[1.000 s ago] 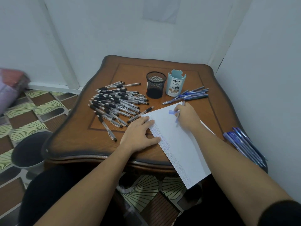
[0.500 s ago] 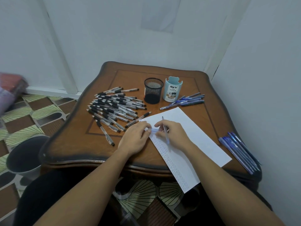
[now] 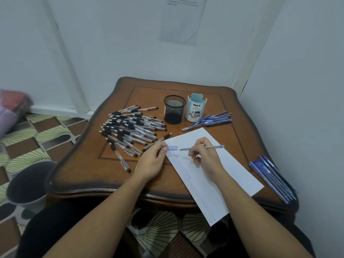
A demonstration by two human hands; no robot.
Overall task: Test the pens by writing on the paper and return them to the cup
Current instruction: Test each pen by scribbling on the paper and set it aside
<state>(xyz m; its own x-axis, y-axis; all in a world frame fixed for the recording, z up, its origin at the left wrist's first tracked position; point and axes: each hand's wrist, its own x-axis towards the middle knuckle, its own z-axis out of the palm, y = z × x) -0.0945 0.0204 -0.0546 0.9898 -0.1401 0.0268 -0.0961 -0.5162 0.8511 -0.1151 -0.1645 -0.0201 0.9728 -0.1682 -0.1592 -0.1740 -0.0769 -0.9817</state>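
My right hand (image 3: 204, 157) grips an uncapped blue pen (image 3: 214, 147) held level above the white paper (image 3: 232, 164), its tip pointing left. My left hand (image 3: 151, 161) pinches the pen's blue cap (image 3: 172, 148) just left of that tip, a small gap between them. The paper lies slantwise on the wooden table (image 3: 83, 164) and carries rows of small marks along its left edge. A black mesh cup (image 3: 174, 112) and a pale blue cup (image 3: 195, 107) labelled DIY stand at the back.
A heap of black-grip pens (image 3: 130, 127) lies left of the cups. Several blue pens (image 3: 214, 119) lie right of the pale blue cup, and more blue pens (image 3: 271, 176) sit at the table's right edge. A dark bin (image 3: 28, 183) stands on the floor at left. Walls close in behind and right.
My right hand came back from the blue pens with a pen, my left hand pulled its cap off, and the pen turned to lie level with its tip leftward.
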